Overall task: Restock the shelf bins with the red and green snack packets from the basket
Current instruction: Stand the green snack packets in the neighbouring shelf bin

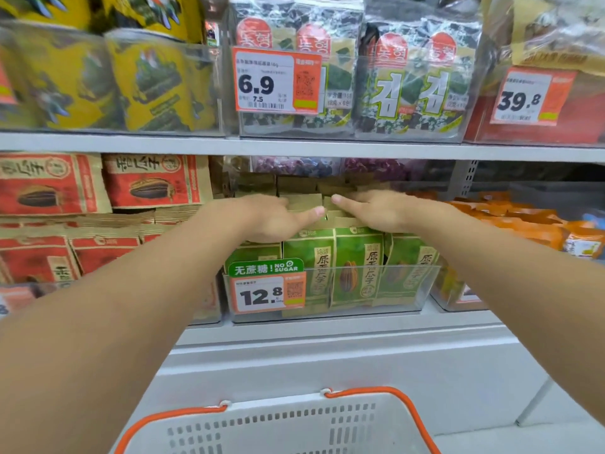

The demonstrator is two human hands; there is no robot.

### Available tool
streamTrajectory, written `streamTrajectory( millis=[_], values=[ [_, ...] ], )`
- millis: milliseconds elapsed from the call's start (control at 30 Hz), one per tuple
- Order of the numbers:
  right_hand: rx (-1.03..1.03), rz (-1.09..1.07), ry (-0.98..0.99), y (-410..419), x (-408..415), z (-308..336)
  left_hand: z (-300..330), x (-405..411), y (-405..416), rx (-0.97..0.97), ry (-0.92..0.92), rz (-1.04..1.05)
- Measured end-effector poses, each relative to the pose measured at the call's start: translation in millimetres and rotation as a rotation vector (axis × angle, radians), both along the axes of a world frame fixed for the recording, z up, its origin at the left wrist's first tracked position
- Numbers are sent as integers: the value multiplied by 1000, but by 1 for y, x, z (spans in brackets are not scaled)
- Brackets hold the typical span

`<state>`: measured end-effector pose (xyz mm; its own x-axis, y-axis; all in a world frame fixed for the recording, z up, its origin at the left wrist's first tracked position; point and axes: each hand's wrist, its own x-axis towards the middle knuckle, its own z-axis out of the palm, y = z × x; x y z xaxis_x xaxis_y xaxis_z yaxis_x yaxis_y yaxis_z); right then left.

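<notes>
Both hands, left hand (pixel 271 221) and right hand (pixel 370 211), flat and released atop upright green packets (pixel 357 267) in bin (pixel 422 290); basket (pixel 281 427) near, below.

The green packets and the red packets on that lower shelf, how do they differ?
The green packets stand upright in rows in a clear bin under both hands; the red packets sit to their left, leaning and overlapping, untouched. The green ones have a 12.8 price tag in front; the red ones' tag is mostly cut off. The left hand and right hand rest on the green tops. Both kinds have kraft-brown tops and a seed picture.
</notes>
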<state>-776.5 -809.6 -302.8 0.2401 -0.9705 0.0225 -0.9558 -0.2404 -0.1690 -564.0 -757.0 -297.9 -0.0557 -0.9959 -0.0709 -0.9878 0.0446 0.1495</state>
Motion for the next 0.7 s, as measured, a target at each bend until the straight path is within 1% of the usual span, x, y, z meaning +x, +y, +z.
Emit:
streamTrajectory(
  millis=[33, 67, 100, 133, 167, 200, 267, 300, 367, 433, 467, 533, 567, 600, 667, 700],
  values=[
    [33, 2, -62, -6, 1, 3, 3, -2, -3, -45, 35, -6],
    [23, -9, -147, -12, 1, 5, 3, -2, -7, -152, 55, 3],
    [-34, -30, -227, -20, 3, 7, 2, -2, -11, -266, 62, 26],
    [-108, -47, -262, -31, 4, 8, 0, -2, -14, -316, 63, 41],
    [-149, -51, -240, -41, 6, 9, -2, -2, -18, -276, 65, 33],
    [-142, -44, -196, -53, 9, 10, -4, -3, -21, -172, 75, 22],
    [-49, 1, -141, -67, 18, 9, -5, -5, -27, 20, 114, 20],
    [4, 33, -118, -74, 22, 9, -4, -6, -30, 57, 134, 20],
    [83, 89, -70, -85, 26, 8, -2, -6, -34, 76, 155, 19],
    [121, 93, 0, -91, 31, 10, -4, -5, -35, 82, 156, 19],
    [93, 66, 13, -97, 33, 12, -4, -4, -36, 79, 149, 11],
    [-56, 6, -23, -100, 46, 16, -1, 0, -37, 48, 130, -9],
    [-108, 33, -61, -97, 57, 16, 1, 3, -37, 12, 118, -6],
    [-106, 111, -92, -93, 69, 14, 1, 6, -37, -29, 102, 12],
    [-11, 289, -95, -91, 90, 6, -1, 13, -38, -43, 79, 62],
    [37, 325, -84, -89, 96, 3, -3, 15, -38, 1, 80, 78]
  ],
)
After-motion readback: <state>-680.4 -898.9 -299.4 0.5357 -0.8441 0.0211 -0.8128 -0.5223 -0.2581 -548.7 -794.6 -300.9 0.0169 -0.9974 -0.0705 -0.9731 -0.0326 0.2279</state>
